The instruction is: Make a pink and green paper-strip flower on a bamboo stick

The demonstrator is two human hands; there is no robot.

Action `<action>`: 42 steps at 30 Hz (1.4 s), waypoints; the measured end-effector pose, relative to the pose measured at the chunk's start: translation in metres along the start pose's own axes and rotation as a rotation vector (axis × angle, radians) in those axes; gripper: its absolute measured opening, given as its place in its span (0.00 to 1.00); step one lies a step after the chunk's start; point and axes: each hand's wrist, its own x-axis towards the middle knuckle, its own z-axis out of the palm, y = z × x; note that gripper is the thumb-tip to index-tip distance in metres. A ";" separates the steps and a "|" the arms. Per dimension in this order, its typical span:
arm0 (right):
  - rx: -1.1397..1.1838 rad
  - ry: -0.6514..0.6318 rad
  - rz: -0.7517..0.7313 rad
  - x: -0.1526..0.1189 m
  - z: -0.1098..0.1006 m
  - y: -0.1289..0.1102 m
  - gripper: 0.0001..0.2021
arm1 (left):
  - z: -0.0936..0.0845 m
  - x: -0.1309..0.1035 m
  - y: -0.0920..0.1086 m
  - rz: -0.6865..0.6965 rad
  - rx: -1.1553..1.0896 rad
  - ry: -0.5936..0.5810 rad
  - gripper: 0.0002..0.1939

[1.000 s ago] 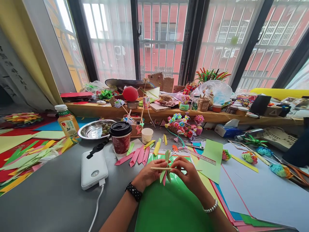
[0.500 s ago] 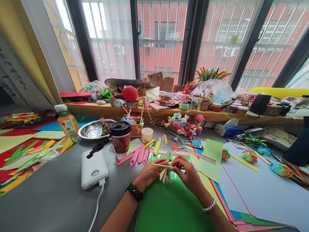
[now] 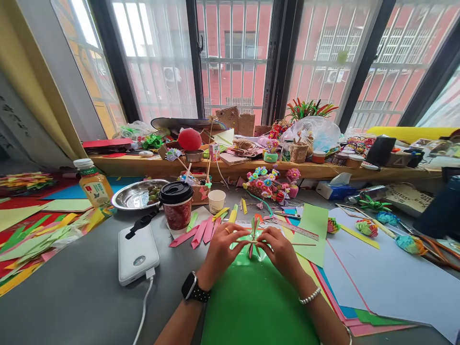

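Observation:
My left hand (image 3: 223, 247), a black watch on its wrist, pinches a thin wooden stick (image 3: 304, 245) between thumb and fingertips. From the other side, my right hand (image 3: 278, 247), with a beaded bracelet, pinches at the same stick, close to the middle. Between the hands, folded green and pink paper strips (image 3: 254, 227) fan out around the stick like petals. Fingers partly hide where strips and stick meet. Below lies a shiny green board (image 3: 258, 302). Pink folded paper strips (image 3: 199, 232) lie just beyond my left hand.
A lidded coffee cup (image 3: 176, 206), a paper cup (image 3: 217, 201) and a white power bank (image 3: 138, 254) with a cable stand left. A ruler (image 3: 298, 229), paper sheets (image 3: 388, 278) and paper flowers (image 3: 366, 227) lie right. A cluttered ledge (image 3: 237, 167) runs along the window.
My left hand has turned over, its back now facing up and the watch face showing. The stick has slid or shifted right, and the paper strips stand more upright. The view has swung slightly.

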 end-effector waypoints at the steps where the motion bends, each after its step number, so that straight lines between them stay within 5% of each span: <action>1: -0.009 0.001 -0.020 0.000 0.000 0.000 0.07 | 0.002 -0.001 0.001 0.051 0.048 -0.048 0.08; 13: -0.139 -0.020 -0.070 -0.001 0.001 -0.006 0.11 | 0.010 -0.003 0.003 0.178 0.197 -0.084 0.06; 25: 0.082 -0.079 0.108 0.000 -0.005 -0.002 0.08 | 0.011 -0.006 0.002 0.248 0.274 -0.032 0.10; 30: 0.143 -0.075 0.067 0.000 -0.004 0.002 0.08 | 0.012 -0.006 0.001 0.282 0.262 0.003 0.10; 36: 0.107 -0.075 0.010 -0.001 -0.001 0.005 0.09 | 0.014 -0.005 -0.001 0.222 0.212 -0.028 0.08; 42: 0.167 -0.088 0.142 0.001 -0.004 0.001 0.09 | 0.015 -0.005 -0.002 -0.006 0.028 -0.083 0.07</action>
